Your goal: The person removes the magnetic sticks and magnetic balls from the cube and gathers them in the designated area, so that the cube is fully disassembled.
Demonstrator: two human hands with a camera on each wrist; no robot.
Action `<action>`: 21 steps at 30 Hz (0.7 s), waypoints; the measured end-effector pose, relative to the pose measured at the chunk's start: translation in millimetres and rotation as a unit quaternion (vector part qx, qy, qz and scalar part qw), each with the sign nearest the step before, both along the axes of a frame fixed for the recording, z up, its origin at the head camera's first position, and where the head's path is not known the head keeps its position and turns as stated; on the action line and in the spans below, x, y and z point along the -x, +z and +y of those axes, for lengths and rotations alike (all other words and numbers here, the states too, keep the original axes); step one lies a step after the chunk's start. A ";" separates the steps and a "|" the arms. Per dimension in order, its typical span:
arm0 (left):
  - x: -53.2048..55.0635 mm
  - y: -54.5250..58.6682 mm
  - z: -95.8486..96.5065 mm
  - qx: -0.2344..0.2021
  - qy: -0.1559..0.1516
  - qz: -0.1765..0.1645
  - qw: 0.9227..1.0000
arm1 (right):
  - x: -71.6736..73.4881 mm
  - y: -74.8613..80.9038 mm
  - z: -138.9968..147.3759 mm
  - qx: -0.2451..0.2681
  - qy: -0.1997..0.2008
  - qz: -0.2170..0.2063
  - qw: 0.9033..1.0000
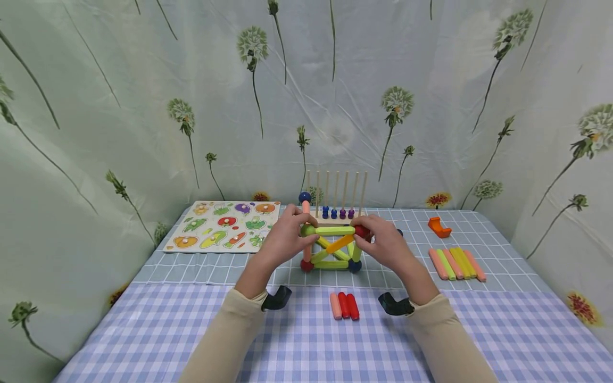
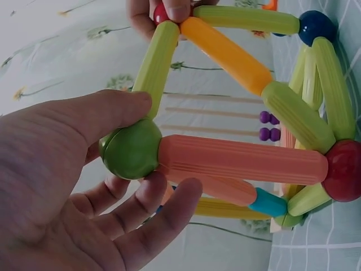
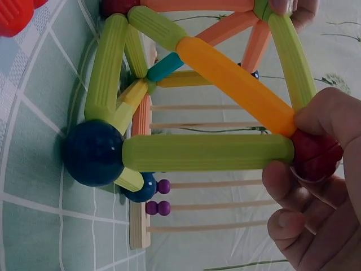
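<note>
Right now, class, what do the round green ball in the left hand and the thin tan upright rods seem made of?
The round green ball in the left hand: probably hard plastic, smooth and glossy, judging by its sheen. The thin tan upright rods: likely bare wood, matte, given their pale colour.

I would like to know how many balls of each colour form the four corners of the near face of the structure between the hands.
Green ball: 1
Red balls: 2
Blue ball: 1
Total: 4
</note>
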State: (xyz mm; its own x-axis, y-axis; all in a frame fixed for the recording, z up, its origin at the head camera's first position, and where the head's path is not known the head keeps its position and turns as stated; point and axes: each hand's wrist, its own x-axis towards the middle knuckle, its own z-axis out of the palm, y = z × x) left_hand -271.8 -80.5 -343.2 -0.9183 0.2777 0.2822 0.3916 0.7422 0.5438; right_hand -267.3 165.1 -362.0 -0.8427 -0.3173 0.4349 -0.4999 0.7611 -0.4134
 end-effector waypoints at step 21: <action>0.4 -4.6 3.8 -0.005 0.012 0.017 1.000 | -0.3 -3.2 0.5 0.006 -0.008 0.035 0.999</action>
